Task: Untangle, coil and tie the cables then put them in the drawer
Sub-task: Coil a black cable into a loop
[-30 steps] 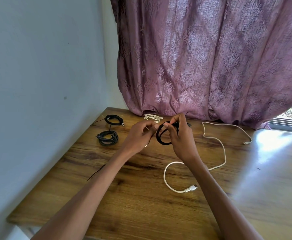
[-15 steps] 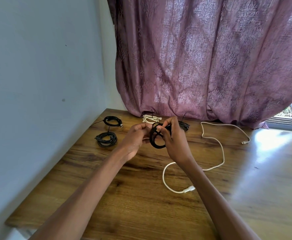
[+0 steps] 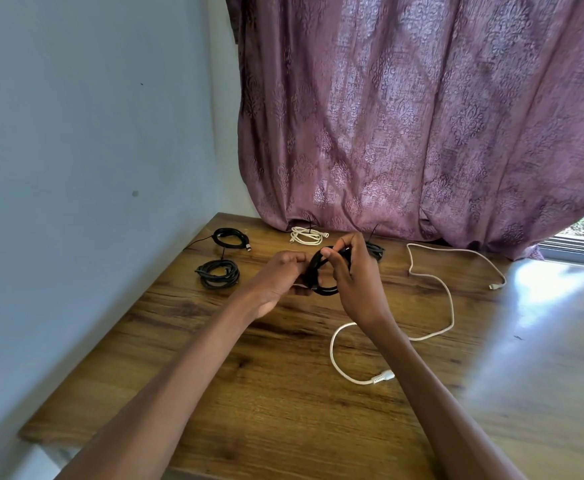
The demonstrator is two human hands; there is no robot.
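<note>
1. Since a second ago the black coil (image 3: 321, 273) has turned in the hands from a flat, open ring toward edge-on, its loops now bunched tight, and both hands have dropped a little toward the counter (image 3: 283, 393).
2. That coil is held just above the counter, mid-way across and toward the far side; it looks wound and ready for tying, though I can't make out a tie on it.
3. Left hand (image 3: 278, 282): its grip is curled closed round the coil's left side, fingers folded under.
4. Right hand (image 3: 354, 275): thumb and fingertips pinch the top of the coil, the other fingers bent around its right side.
5. Near and right of the hands, the long white cable (image 3: 436, 317) sprawls loose, not yet coiled.
6. Far left lie two black bundles (image 3: 218, 273), apparently done; a white bundle (image 3: 306, 236) and another dark bundle (image 3: 375, 250) sit by the curtain (image 3: 422, 116).
7. No drawer is in sight.
</note>
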